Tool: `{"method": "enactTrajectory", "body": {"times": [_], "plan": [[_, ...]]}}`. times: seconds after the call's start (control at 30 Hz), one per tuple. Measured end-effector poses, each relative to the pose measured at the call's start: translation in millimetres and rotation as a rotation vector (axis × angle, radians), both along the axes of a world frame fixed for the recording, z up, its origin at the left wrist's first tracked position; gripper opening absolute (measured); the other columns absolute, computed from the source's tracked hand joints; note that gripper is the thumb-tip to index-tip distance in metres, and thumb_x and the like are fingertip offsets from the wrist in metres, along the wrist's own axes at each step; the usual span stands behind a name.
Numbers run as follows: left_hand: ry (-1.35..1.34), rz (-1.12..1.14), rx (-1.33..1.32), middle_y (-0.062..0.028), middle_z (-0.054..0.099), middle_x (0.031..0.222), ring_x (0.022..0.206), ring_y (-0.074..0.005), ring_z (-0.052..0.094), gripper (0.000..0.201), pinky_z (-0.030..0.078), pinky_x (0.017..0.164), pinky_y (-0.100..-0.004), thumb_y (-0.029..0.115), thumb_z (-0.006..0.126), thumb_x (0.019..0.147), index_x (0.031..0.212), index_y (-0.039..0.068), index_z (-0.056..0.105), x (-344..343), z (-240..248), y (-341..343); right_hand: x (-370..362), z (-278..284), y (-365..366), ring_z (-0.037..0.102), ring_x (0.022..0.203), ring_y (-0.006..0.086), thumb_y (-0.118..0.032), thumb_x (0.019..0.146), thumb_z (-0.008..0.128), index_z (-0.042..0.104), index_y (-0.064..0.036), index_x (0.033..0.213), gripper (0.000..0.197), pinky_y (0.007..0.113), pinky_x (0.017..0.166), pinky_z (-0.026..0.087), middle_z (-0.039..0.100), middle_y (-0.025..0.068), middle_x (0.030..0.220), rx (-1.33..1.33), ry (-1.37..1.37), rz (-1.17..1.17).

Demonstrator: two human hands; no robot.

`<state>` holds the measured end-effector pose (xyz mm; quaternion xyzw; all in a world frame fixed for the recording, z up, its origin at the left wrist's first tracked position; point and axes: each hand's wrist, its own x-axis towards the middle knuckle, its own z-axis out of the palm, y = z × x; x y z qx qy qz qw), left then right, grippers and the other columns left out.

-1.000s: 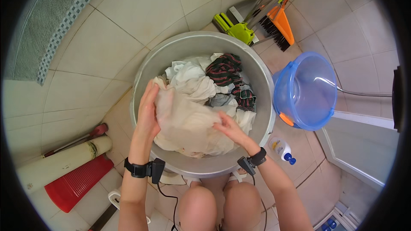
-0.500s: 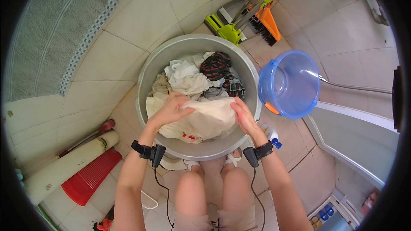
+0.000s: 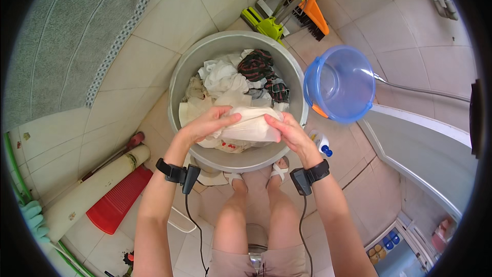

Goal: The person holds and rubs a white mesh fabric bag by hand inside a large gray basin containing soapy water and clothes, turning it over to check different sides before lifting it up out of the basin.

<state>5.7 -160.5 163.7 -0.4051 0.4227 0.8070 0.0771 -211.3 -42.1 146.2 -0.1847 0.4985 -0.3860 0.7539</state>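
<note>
A wide metal basin (image 3: 180, 72) full of wet laundry stands on the floor before my feet. Over its near half, my left hand (image 3: 211, 123) and my right hand (image 3: 291, 132) grip a cream-white cloth (image 3: 251, 125), stretched between them with the thumbs on top. What kind of garment it is, I cannot tell. Below hangs or lies more pale fabric with a red print (image 3: 230, 146). Farther back in the basin are white clothes (image 3: 223, 77) and a dark striped garment (image 3: 256, 65).
A blue bucket (image 3: 342, 83) stands right of the basin, with a white bottle (image 3: 319, 141) nearer me. A green mop (image 3: 266, 25) and an orange broom (image 3: 313, 14) lean at the back. At left lie a red washboard (image 3: 119, 200) and a pale pipe (image 3: 97, 192); a grey towel (image 3: 66, 46) hangs above.
My hands have drawn closer together and slightly nearer me, bunching the cloth into a narrower span. The whole view has shifted a little.
</note>
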Motion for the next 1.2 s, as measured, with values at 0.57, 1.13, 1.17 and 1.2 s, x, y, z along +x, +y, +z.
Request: {"method": "enactTrajectory", "body": {"times": [0.57,1.13,1.17,1.2], "plan": [[-0.103,1.026,0.460,-0.0002,0.056,0.071,0.054,-0.0114,0.051,0.031,0.039,0.044,-0.0282,0.036,0.047,0.094,0.087,0.007,0.057,-13.2,-44.8,92.4,121.8,18.8,26.7,0.057,0.050,0.0368,-0.030,0.086,0.058,0.060,-0.0006,0.074,0.032,0.040,0.047,0.046,0.055,0.0184,0.056,-0.437,1.195,0.045],[-0.326,1.119,0.630,-0.0020,0.055,0.073,0.059,-0.0149,0.053,0.025,0.046,0.054,-0.0312,0.027,0.041,0.095,0.087,0.008,0.054,-22.0,-22.7,118.8,132.3,17.9,50.8,0.055,0.046,0.0379,-0.024,0.086,0.054,0.063,-0.0026,0.062,0.033,0.044,0.048,0.045,0.054,0.0204,0.053,-0.261,1.350,0.033],[-0.243,1.025,0.638,-0.0014,0.054,0.073,0.058,-0.0136,0.052,0.025,0.045,0.052,-0.0294,0.028,0.041,0.095,0.087,0.008,0.053,-18.3,-16.8,120.8,125.3,1.2,49.1,0.055,0.048,0.0393,-0.025,0.087,0.054,0.063,-0.0015,0.061,0.035,0.044,0.050,0.045,0.054,0.0203,0.053,-0.223,1.393,0.101],[-0.153,0.935,0.644,-0.0008,0.054,0.073,0.057,-0.0122,0.052,0.025,0.044,0.050,-0.0276,0.029,0.041,0.095,0.088,0.009,0.053,-17.0,-11.7,123.4,109.5,-15.0,40.6,0.056,0.052,0.0397,-0.026,0.088,0.053,0.062,-0.0002,0.065,0.036,0.045,0.052,0.046,0.055,0.0219,0.055,-0.161,1.288,0.079]]}}
